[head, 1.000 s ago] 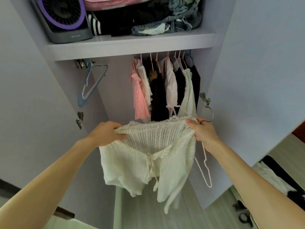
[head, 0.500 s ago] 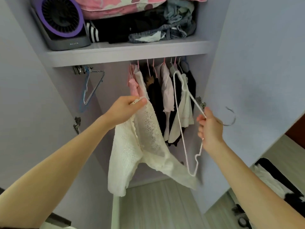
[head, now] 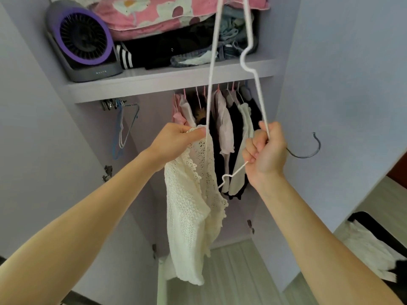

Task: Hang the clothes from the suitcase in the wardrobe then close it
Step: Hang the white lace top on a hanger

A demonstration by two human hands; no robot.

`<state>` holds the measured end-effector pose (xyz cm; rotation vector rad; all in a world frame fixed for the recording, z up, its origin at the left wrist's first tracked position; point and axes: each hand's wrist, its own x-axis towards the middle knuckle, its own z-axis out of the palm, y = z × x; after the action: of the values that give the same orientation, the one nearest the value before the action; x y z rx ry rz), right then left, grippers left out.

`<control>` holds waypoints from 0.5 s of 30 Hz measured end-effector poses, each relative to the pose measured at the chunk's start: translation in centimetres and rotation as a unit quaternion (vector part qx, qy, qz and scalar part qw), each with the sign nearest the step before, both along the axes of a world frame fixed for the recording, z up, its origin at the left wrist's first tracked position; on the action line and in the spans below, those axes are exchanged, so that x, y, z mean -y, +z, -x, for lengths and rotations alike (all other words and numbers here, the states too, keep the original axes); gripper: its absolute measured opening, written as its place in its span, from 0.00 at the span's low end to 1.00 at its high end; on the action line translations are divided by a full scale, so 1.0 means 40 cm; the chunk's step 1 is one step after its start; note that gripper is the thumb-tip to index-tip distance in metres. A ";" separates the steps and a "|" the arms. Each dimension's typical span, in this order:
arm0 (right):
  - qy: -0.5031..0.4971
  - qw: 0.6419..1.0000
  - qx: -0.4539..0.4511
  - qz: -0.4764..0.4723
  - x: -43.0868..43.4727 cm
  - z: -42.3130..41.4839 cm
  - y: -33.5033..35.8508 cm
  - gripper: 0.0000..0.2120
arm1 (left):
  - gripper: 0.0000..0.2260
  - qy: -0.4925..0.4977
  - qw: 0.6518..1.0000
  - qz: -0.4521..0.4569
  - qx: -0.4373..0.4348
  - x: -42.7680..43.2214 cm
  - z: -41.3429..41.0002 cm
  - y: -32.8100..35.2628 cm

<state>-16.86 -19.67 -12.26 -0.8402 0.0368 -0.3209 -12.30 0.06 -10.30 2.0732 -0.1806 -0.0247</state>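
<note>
My left hand (head: 174, 139) pinches the top edge of a cream crochet cardigan (head: 191, 208), which hangs limp below it in front of the open wardrobe. My right hand (head: 265, 150) grips a white wire hanger (head: 247, 60) near its neck. The hanger's frame points up past the shelf and its metal hook (head: 308, 148) sticks out to the right of my fist. One hanger arm runs down beside the cardigan's top edge at my left fingers. Several pink, white and black garments (head: 222, 133) hang on the rail inside. The open suitcase (head: 374, 245) lies at the lower right.
The shelf (head: 154, 82) above the rail carries a grey and purple fan (head: 81, 40) and folded clothes. A blue hanger (head: 123, 126) hangs at the rail's left end. Lilac wardrobe doors (head: 343, 95) stand open on both sides. Pale wooden floor lies below.
My right hand has swung the hanger upward, so its frame now reaches above the shelf. My left hand moved right with the cardigan, up to the hanger's arm. The camera tilted up slightly.
</note>
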 end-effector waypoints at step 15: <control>0.032 0.988 -0.129 0.079 -0.054 -0.077 -0.166 0.21 | 0.15 0.046 0.977 0.193 -0.073 -0.060 0.063 0.116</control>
<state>-13.79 -17.50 -18.89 -1.0343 0.2278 -0.1536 -14.83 2.47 -5.67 1.6822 0.0032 -0.0795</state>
